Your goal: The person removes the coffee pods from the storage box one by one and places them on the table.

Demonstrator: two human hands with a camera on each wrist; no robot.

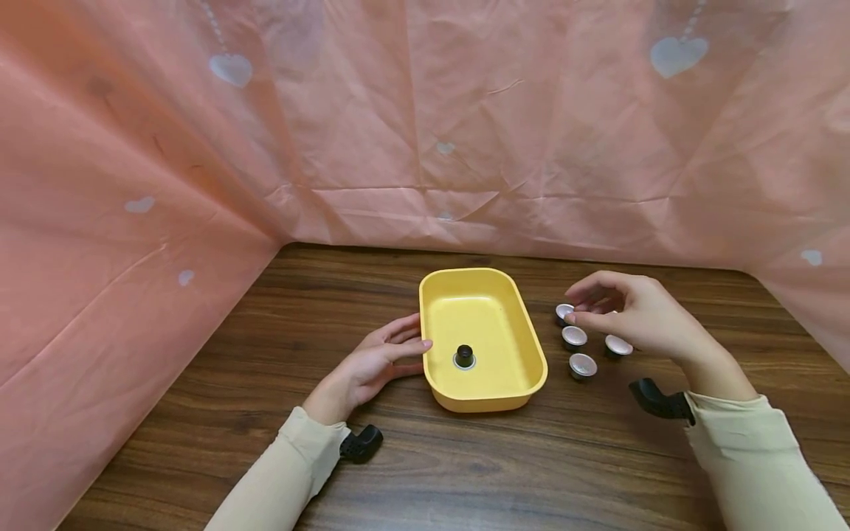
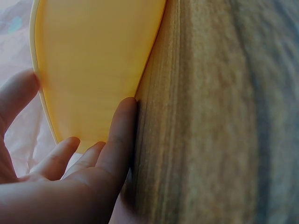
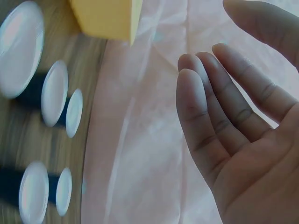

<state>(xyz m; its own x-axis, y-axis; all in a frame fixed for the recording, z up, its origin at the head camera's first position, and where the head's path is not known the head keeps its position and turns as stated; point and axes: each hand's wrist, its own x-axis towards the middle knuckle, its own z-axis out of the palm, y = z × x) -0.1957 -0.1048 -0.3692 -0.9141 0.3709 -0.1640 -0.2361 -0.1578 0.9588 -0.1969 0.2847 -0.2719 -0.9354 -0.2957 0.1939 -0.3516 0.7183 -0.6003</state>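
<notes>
A yellow rectangular tray (image 1: 531, 324) stands on the table with one dark coffee capsule (image 1: 465, 357) inside, its silvery rim down. My left hand (image 1: 375, 365) rests on the tray's left side, thumb at the rim and fingers against the outer wall, as the left wrist view also shows. My right hand (image 1: 637, 313) hovers over the coffee capsules (image 1: 582, 365) to the right of the tray. In the right wrist view, nothing lies between its thumb and loosely bent fingers (image 3: 191, 102). Several capsules stand there with pale lids (image 3: 54, 93) up; the right hand partly hides the group.
The dark wooden table (image 1: 425, 472) carries everything. A pink curtain (image 1: 478, 147) with pale hearts hangs behind it and along both sides. Each wrist wears a black camera mount (image 1: 657, 402) at the sleeve end.
</notes>
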